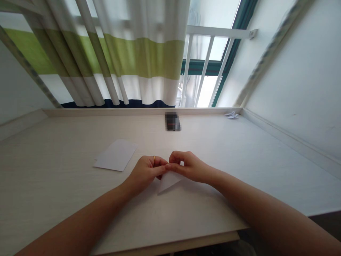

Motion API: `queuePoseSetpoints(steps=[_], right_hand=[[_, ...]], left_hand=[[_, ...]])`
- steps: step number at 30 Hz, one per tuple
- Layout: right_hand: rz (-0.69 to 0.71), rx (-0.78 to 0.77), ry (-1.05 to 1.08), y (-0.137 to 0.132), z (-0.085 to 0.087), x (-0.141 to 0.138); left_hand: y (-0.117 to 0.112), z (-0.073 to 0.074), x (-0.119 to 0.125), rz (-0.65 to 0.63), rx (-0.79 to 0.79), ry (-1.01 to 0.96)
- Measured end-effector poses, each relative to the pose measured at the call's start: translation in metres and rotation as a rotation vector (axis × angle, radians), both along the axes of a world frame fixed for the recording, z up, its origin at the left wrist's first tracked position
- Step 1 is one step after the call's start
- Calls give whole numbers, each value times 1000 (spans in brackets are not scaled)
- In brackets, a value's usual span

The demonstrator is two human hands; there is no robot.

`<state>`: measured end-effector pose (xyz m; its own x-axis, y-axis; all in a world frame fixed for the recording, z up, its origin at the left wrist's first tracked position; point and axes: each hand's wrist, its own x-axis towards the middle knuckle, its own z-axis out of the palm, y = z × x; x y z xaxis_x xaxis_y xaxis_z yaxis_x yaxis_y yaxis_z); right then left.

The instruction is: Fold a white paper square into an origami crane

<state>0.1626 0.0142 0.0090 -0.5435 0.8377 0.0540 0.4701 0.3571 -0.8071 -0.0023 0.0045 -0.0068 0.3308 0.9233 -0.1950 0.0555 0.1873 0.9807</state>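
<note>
Between my two hands is a folded sheet of white paper (170, 180), its lower corner pointing down toward the table's front edge. My left hand (147, 170), with a gold ring on one finger, pinches the paper's upper left part. My right hand (188, 165) grips the upper edge from the other side, thumb and fingers closed. The fingertips of both hands meet at the top of the paper, and the hands cover much of it. To the left of my left hand, a small stack of white paper (115, 155) lies flat on the table.
The white tabletop (66, 199) has a raised rim at the back. A dark, pixelated object (172, 121) stands near that rim. Some small folded white paper pieces (231, 115) lie in the back right corner. Beyond are a striped curtain (149, 57) and white window bars (204, 71).
</note>
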Motion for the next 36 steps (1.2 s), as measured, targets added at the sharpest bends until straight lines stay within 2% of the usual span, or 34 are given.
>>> queuePoseSetpoints(steps=[8, 15, 18, 22, 24, 28, 31, 36], right_hand=[[70, 38, -64, 1, 0, 3], [46, -110, 14, 3, 5, 3], [10, -171, 16, 7, 8, 12], [-99, -140, 114, 14, 12, 25], [-148, -138, 178, 16, 12, 26], [-162, -179, 229, 16, 6, 18], [-175, -132, 276, 13, -1, 9], [-97, -121, 100, 10, -9, 2]], left_hand=[[2, 1, 0, 37, -93, -77], [5, 4, -2, 82, -34, -71], [14, 4, -14, 218, 4, -85], [28, 3, -31, 467, 30, -145], [31, 2, -34, 495, 34, -150], [28, 0, -27, 407, 56, -103], [20, 0, -18, 333, 108, -36], [11, -1, -8, 188, 152, 63]])
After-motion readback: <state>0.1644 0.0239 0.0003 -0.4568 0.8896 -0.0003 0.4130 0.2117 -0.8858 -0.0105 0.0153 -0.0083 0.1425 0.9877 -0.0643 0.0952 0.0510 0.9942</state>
